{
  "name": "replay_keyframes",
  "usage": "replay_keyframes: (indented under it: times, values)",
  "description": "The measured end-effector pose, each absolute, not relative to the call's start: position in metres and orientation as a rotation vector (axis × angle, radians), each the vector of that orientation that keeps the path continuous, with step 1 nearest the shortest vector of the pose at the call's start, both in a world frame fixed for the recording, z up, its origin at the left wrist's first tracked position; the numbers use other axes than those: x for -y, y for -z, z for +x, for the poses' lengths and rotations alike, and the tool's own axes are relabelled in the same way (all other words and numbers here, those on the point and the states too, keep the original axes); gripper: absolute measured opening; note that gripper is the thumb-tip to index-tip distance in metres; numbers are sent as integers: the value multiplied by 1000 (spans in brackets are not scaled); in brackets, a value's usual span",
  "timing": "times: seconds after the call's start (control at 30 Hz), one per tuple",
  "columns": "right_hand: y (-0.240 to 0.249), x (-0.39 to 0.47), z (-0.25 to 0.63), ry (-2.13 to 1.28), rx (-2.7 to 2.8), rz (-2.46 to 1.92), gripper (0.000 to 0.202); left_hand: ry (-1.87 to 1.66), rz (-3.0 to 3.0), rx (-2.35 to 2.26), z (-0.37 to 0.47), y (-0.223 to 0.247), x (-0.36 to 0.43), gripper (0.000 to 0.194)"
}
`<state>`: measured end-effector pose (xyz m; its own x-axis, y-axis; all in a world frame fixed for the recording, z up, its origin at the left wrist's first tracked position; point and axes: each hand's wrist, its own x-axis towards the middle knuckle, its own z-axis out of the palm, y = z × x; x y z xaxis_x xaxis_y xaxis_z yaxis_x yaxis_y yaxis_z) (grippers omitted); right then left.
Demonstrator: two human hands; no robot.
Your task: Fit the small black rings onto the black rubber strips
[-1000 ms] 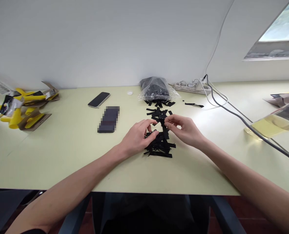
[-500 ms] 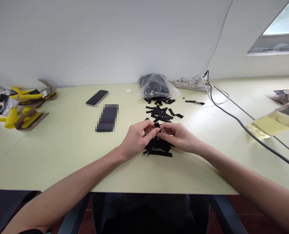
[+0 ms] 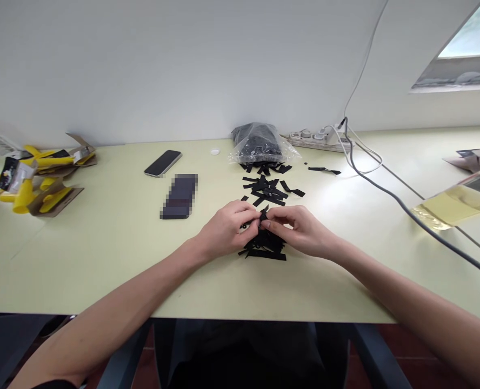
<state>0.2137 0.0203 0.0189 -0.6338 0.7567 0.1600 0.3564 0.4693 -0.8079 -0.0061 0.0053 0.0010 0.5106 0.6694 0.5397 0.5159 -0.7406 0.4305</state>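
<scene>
Between the fingertips of both hands is a small black strip (image 3: 264,214), partly hidden by the fingers. My left hand (image 3: 234,227) pinches it from the left, my right hand (image 3: 297,229) from the right, thumbs close together. Directly below them lies a pile of black strips (image 3: 266,253) on the pale green table (image 3: 207,292). Farther back is a second group of black strips (image 3: 266,189), and behind it a clear plastic bag (image 3: 256,143) full of black material, with more strips at its mouth.
Two phones, one plain (image 3: 162,163) and one blurred out (image 3: 180,197), lie left of the hands. Yellow tools in cardboard (image 3: 53,200) are at far left. A power strip (image 3: 317,140), cables and a yellowish plastic package (image 3: 454,205) are on the right.
The fingers of my left hand have shifted and straightened a little, and the black strip between the hands has turned. The view has moved slightly.
</scene>
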Motion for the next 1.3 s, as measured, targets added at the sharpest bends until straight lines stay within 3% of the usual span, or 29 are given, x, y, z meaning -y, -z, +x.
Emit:
replay_keyframes:
  times: [0.23, 0.67, 1.3]
  values:
    - [-17, -19, 214, -984, 2209, -1035, 41, -1101, 2525, -1219, -3, -8, -1, 14]
    - [-14, -19, 212, -780, 2404, -910, 35, -1051, 2696, -967, -5, -2, -5, 16]
    - [-21, -20, 212, -907, 2385, -820, 31, -896, 2431, -1069, -3, -11, 0, 22]
